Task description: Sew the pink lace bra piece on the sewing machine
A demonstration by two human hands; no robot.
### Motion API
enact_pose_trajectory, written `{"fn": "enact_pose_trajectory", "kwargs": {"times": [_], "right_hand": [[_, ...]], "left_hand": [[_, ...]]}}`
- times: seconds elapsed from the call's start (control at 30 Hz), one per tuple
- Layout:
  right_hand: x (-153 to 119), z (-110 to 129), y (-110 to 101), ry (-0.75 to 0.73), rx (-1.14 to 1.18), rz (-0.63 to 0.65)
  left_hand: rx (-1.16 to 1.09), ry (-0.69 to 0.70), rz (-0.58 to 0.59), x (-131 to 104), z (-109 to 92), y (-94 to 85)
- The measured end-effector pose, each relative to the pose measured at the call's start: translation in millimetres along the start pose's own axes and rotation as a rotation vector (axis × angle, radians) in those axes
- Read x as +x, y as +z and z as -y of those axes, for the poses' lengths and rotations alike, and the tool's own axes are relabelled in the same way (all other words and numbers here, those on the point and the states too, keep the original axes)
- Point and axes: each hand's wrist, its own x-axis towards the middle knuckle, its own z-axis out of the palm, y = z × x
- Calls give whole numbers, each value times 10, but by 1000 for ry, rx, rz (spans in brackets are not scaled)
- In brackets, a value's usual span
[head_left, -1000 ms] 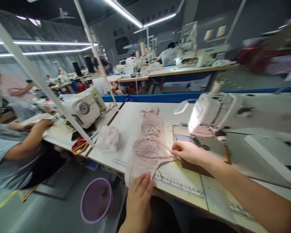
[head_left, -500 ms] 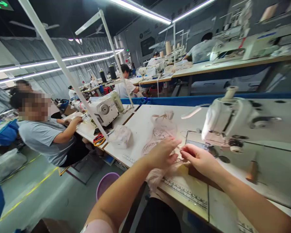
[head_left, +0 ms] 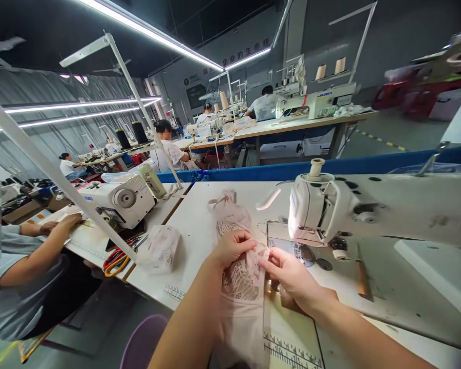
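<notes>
head view: two hands — left hand [head_left: 230,248], right hand [head_left: 290,274] — fingers pinching one lace garment [head_left: 241,277] beside one sewing machine [head_left: 318,210].

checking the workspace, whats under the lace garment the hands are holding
The lace garment lies on the white sewing table, whose printed ruler shows beside its lower end. The fabric and both hands hide whatever lies directly beneath.

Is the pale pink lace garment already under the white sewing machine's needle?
No: the pale pink lace garment lies left of the white sewing machine, pinched by the left hand and right hand.
</notes>
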Motion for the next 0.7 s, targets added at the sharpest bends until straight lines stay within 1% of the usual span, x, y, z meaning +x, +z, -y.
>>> {"fn": "enact_pose_trajectory", "kwargs": {"times": [0.1, 0.2, 0.27, 0.37, 0.57, 0.7], "right_hand": [[0, 9, 11, 28, 89, -65], [-23, 47, 16, 26, 157, -89], [-38, 66, 21, 18, 168, -94], [-40, 48, 7, 15, 163, -79], [2, -85, -74, 8, 118, -56], [7, -98, -79, 30, 132, -33]], "left_hand": [[-58, -45, 43, -20, -74, 15], [-92, -91, 83, -35, -115, 36], [-101, -127, 89, -39, -121, 57], [-92, -159, 88, -39, -122, 93], [-83, -151, 70, -50, -137, 131], [-67, -142, 47, -66, -161, 142]]}}
